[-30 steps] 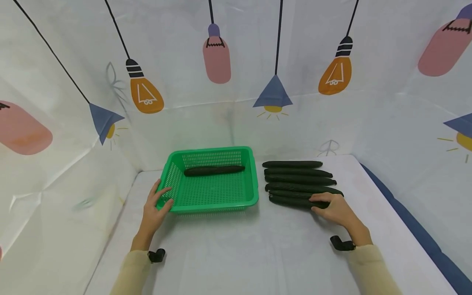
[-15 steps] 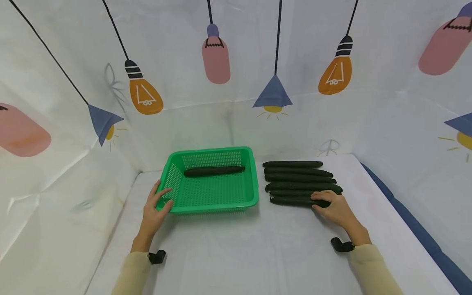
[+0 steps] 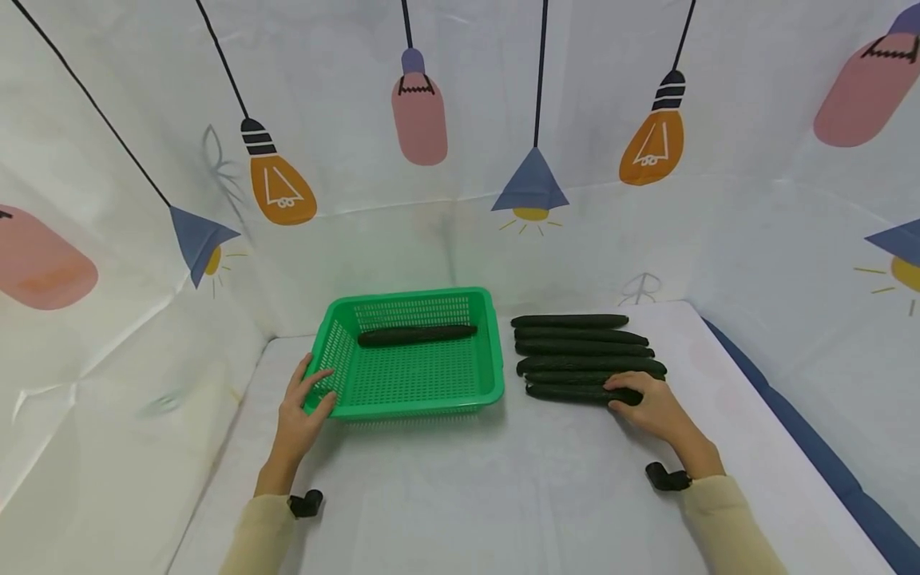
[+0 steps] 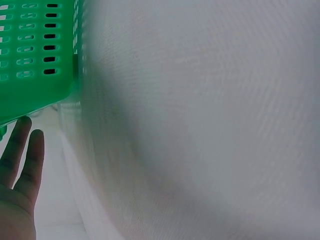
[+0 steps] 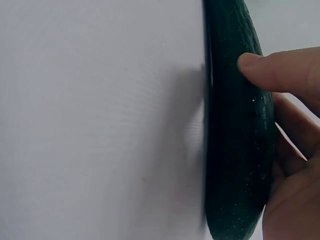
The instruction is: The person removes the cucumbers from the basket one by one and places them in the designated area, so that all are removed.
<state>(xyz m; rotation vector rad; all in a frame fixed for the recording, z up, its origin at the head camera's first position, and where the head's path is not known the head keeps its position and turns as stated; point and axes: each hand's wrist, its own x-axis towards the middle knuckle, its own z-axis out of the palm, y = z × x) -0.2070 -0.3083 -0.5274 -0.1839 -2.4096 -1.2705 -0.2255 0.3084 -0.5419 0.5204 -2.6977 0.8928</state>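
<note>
My right hand [image 3: 650,403] grips the nearest cucumber [image 3: 568,392] close to its right end, at the front of a row of cucumbers [image 3: 582,348]. In the right wrist view the thumb presses on the side of that cucumber [image 5: 235,130], which lies along the white table, and the other fingers go behind it. My left hand [image 3: 296,419] is at the front left corner of a green plastic basket [image 3: 410,410], fingers spread and fairly straight. The left wrist view shows two straight fingers [image 4: 30,160] beside the basket's wall [image 4: 37,82].
One dark cucumber [image 3: 417,335] lies in the back of the basket. The row stands to the basket's right on a white-covered table [image 3: 460,495]. A white sheet with printed lamps [image 3: 460,247] hangs behind and at both sides.
The gripped cucumber has shifted very slightly to the right, with a bit more gap to its neighbour. The left hand and basket have kept their places.
</note>
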